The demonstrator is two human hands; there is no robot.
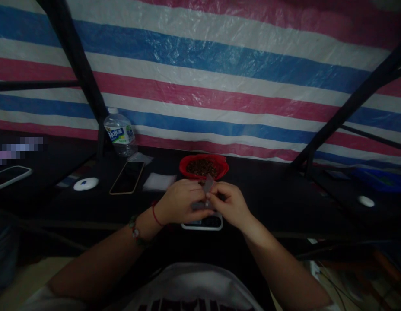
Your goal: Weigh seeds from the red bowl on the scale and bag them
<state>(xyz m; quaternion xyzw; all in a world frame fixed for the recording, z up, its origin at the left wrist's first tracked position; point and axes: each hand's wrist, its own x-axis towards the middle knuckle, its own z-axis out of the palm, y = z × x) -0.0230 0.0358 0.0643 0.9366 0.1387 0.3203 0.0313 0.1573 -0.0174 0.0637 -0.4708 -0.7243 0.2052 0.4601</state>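
Observation:
My left hand [181, 201] and my right hand [231, 204] meet over the dark table, fingers pinched together on a small grey packet [208, 183] held upright between them. Below the hands lies a small digital scale [203, 222] with a white rim. Just beyond the hands stands a red bowl [187, 166] filled with small brown pieces. A red string and a beaded bracelet circle my left wrist.
A phone [127, 177], a stack of clear small bags [159, 182], a white round device [85, 183] and a water bottle [120, 134] lie at the left. Another phone [11, 176] sits far left. A striped tarp and black poles form the backdrop.

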